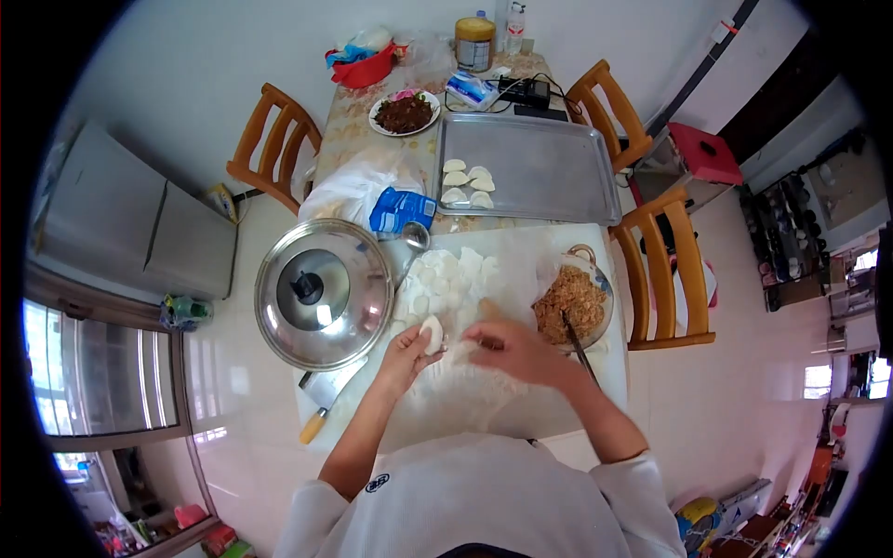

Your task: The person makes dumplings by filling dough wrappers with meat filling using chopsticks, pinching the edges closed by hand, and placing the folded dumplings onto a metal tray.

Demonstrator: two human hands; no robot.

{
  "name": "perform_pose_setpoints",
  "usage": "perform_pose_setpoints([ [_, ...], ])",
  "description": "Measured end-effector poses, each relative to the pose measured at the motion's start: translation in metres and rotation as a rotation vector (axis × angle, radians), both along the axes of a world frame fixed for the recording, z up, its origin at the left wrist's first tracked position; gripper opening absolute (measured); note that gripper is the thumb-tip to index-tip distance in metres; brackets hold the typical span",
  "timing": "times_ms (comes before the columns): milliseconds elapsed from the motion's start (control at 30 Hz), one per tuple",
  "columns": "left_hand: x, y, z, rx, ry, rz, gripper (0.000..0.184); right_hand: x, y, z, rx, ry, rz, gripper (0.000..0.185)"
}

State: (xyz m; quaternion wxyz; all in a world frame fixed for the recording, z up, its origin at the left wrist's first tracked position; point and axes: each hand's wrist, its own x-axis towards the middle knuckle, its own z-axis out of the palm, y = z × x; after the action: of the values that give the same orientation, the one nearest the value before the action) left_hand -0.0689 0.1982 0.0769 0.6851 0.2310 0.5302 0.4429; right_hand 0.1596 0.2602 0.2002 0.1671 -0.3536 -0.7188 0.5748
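Observation:
My left hand holds a folded dumpling upright between thumb and fingers. To its right, my right hand is slightly curled, with thumb and fingers apart and nothing visible in it. Beyond both hands, floured dough wrappers lie spread on the white board. A rolling pin, partly hidden, is just past my right hand. On the right stands a bowl of minced filling, with a dark utensil leaning in it. Several finished dumplings sit at the left of a metal tray.
At left is a large pan with a glass lid; a cleaver lies below it. A ladle, blue packet and plate of dark food are farther back. Wooden chairs flank the table.

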Motion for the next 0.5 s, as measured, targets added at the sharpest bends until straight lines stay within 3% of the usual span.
perform_pose_setpoints([
  [33, -0.001, 0.012, 0.007, -0.026, -0.268, 0.051, 0.027, 0.002, 0.019, 0.012, 0.065, 0.024, -0.006, 0.028],
  [133, 0.003, 0.04, 0.021, 0.038, -0.253, 0.01, 0.03, 0.004, 0.088, 0.031, 0.024, -0.023, -0.149, 0.027],
  [500, 0.02, 0.095, -0.024, -0.046, -0.176, 0.055, 0.034, -0.016, 0.329, -0.139, 0.285, -0.233, -0.429, 0.027],
])
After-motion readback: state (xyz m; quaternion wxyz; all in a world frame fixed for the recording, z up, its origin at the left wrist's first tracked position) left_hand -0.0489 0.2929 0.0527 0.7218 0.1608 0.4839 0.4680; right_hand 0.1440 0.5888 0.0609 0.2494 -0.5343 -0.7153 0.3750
